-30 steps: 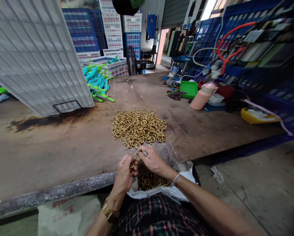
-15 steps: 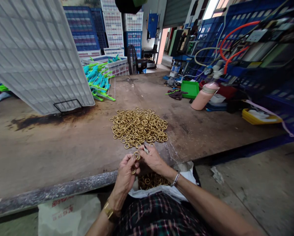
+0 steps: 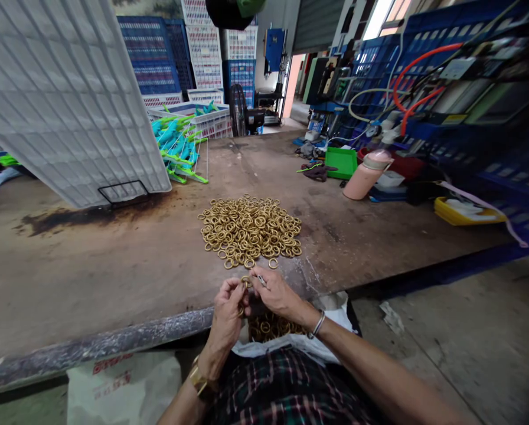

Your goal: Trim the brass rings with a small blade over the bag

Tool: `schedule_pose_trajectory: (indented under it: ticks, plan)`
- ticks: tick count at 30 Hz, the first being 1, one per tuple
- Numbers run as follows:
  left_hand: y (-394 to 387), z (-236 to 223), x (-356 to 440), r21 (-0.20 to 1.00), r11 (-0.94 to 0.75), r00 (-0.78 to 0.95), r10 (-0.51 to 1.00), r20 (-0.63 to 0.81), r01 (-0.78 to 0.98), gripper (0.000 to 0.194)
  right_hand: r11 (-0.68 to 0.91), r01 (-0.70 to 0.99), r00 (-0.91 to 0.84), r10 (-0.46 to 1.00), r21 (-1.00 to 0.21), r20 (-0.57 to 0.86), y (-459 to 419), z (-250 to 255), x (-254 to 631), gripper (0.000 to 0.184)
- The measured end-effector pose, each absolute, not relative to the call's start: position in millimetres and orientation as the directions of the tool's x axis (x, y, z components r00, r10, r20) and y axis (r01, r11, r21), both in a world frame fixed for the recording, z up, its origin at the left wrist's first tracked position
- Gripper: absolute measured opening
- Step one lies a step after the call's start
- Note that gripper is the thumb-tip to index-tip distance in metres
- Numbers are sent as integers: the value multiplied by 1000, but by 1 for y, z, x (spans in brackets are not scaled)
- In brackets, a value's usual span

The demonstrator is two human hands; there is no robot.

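Our left hand (image 3: 224, 308): grip closed on golden ring (image 3: 245, 282), over desk (image 3: 114, 265) edge | our right hand (image 3: 281, 293): grip closed on small tool (image 3: 261, 281) | we judge ring light, stiff, slippery; pinch its rim

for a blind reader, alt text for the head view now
Over a table edge, the left hand pinches a gold-coloured ring while the right hand holds a small slim tool beside it. A pile of similar rings lies just beyond, with a pink bottle farther right.
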State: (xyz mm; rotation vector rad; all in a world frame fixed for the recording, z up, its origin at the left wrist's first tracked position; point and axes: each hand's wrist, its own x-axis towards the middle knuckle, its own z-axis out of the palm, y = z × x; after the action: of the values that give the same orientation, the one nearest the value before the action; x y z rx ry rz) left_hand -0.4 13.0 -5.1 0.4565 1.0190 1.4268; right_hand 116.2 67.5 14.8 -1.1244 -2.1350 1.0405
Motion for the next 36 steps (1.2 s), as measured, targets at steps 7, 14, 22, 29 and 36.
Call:
schedule_pose_trajectory:
  ticks: [7, 14, 22, 29, 36]
  plan:
    - [9, -2, -5, 795, 249, -72, 937, -343, -552, 35, 523, 565, -643, 764, -638, 56, 69, 24, 125, 10]
    - [8, -12, -4, 927, 180, -173, 953, -247, -329, 30, 87, 348, -471, 877, -933, -94, 68, 14, 116, 20]
    - [6, -5, 1, 886, 236, -79, 954, -290, -399, 28, 166, 407, -465, 884, -898, -47, 70, 18, 115, 15]
    - [5, 4, 0, 824, 264, -43, 944, -328, -501, 34, 177, 363, -496, 868, -915, -29, 71, 21, 114, 18]
    - [6, 7, 0, 807, 242, -73, 941, -331, -539, 37, 413, 583, -525, 849, -699, 63, 70, 15, 121, 17]
